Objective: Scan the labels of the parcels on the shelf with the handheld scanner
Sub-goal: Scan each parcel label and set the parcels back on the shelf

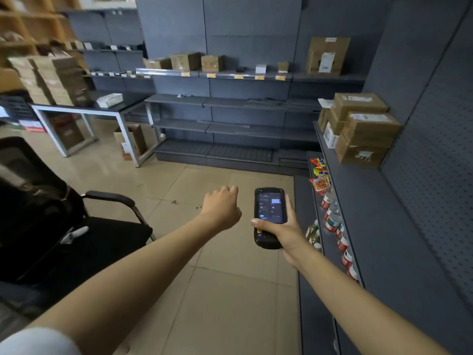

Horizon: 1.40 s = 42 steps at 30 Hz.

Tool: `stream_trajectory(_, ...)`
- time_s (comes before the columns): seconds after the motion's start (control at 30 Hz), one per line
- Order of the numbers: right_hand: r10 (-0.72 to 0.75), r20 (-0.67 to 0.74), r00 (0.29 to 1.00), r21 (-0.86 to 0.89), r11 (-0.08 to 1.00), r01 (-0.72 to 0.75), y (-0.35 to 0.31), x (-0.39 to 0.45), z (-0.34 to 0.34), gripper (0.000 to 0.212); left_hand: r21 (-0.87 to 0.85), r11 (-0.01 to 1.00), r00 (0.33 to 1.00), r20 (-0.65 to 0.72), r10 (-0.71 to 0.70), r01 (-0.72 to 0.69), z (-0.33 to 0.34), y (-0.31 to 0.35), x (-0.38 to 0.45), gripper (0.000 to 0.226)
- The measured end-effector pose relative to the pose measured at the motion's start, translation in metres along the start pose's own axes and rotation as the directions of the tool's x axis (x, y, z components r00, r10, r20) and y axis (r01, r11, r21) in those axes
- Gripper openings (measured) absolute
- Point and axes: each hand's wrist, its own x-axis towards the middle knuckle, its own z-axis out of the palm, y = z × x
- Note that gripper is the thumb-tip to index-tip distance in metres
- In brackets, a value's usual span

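My right hand [284,234] grips a black handheld scanner [269,213] with its lit screen facing up, thumb across the lower part. My left hand [222,206] hovers just left of the scanner, fingers curled under, holding nothing. Cardboard parcels with white labels [366,129] are stacked on the right-hand grey shelf [363,190], beyond and to the right of the scanner. More small parcels [185,61] and a tall box [327,56] stand on the far shelf.
A black office chair [76,231] stands at the left. A white-framed table [84,111] carries stacked boxes. Snack packets [320,175] and several cans [335,226] line a lower right shelf. Tiled floor [230,290] lies ahead.
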Motion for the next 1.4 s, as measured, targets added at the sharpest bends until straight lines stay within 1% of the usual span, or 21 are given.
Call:
stream_trajectory(0.07, 0.014, -0.018, 1.000, -0.007, 1.000, -0.014, -0.004, 0.026, 0.004, 0.107, -0.022, 1.000, 1.000, -0.016, 0.007, -0.007, 0.002, -0.008, 0.029, 0.046)
stream_trajectory(0.17, 0.005, -0.068, 0.998, -0.005, 1.000, -0.005, -0.009, 0.067, 0.010, 0.104, -0.042, 0.999, 0.999, -0.034, 0.030, -0.031, 0.005, -0.020, 0.071, 0.046)
stream_trajectory(0.3, 0.006, -0.102, 0.995, 0.000, 1.000, -0.006, -0.014, 0.118, 0.015, 0.112, -0.032, 0.996, 0.996, -0.034, 0.076, -0.077, 0.008, -0.032, 0.121, 0.048)
stream_trajectory(0.4, 0.024, -0.110, 0.994, -0.001, 1.000, -0.024, -0.016, 0.149, 0.016, 0.101, -0.009, 0.995, 0.994, -0.033, 0.100, -0.101, 0.011, -0.039, 0.153, 0.050)
stream_trajectory(0.53, 0.039, -0.119, 0.992, -0.025, 0.999, -0.043, -0.021, 0.197, 0.013, 0.097, 0.015, 0.992, 0.992, 0.004, 0.123, -0.123, 0.021, -0.046, 0.202, 0.050)
stream_trajectory(0.67, 0.040, -0.101, 0.994, -0.020, 0.999, -0.042, -0.028, 0.256, 0.004, 0.078, 0.025, 0.992, 0.992, 0.027, 0.122, -0.122, 0.030, -0.049, 0.261, 0.050)
stream_trajectory(0.7, 0.033, -0.101, 0.994, -0.018, 0.999, -0.035, -0.031, 0.272, 0.002, 0.076, 0.030, 0.992, 0.992, 0.028, 0.125, -0.125, 0.032, -0.050, 0.278, 0.050)
stream_trajectory(0.73, 0.028, -0.100, 0.995, -0.014, 0.999, -0.029, -0.035, 0.289, 0.000, 0.079, 0.031, 0.992, 0.992, 0.025, 0.125, -0.126, 0.034, -0.050, 0.295, 0.050)
stream_trajectory(0.87, 0.050, -0.126, 0.991, -0.007, 0.999, -0.051, -0.050, 0.352, -0.011, 0.104, 0.024, 0.995, 0.995, 0.030, 0.099, -0.100, 0.031, -0.052, 0.359, 0.053)
stream_trajectory(0.97, 0.052, -0.118, 0.992, -0.002, 0.999, -0.053, -0.066, 0.399, -0.017, 0.108, 0.016, 0.995, 0.995, 0.022, 0.097, -0.097, 0.029, -0.058, 0.402, 0.049)
stream_trajectory(1.07, 0.049, -0.136, 0.989, -0.005, 0.999, -0.050, -0.073, 0.438, -0.018, 0.117, 0.009, 0.996, 0.996, 0.034, 0.085, -0.085, 0.033, -0.065, 0.436, 0.047)
stream_trajectory(1.13, 0.042, -0.169, 0.985, 0.001, 0.999, -0.042, -0.072, 0.463, -0.018, 0.119, 0.011, 0.997, 0.997, 0.042, 0.070, -0.070, 0.038, -0.071, 0.462, 0.047)
stream_trajectory(1.2, 0.034, -0.193, 0.981, 0.000, 0.999, -0.034, -0.071, 0.492, -0.017, 0.115, 0.011, 0.998, 0.997, 0.049, 0.067, -0.068, 0.043, -0.076, 0.491, 0.049)
stream_trajectory(1.33, 0.033, -0.225, 0.974, 0.024, 0.999, -0.028, -0.072, 0.552, -0.018, 0.112, 0.024, 0.995, 0.993, 0.060, 0.100, -0.101, 0.048, -0.086, 0.554, 0.052)
stream_trajectory(1.4, 0.048, -0.246, 0.968, 0.037, 0.999, -0.040, -0.076, 0.584, -0.020, 0.117, 0.020, 0.992, 0.990, 0.065, 0.124, -0.125, 0.047, -0.091, 0.590, 0.050)
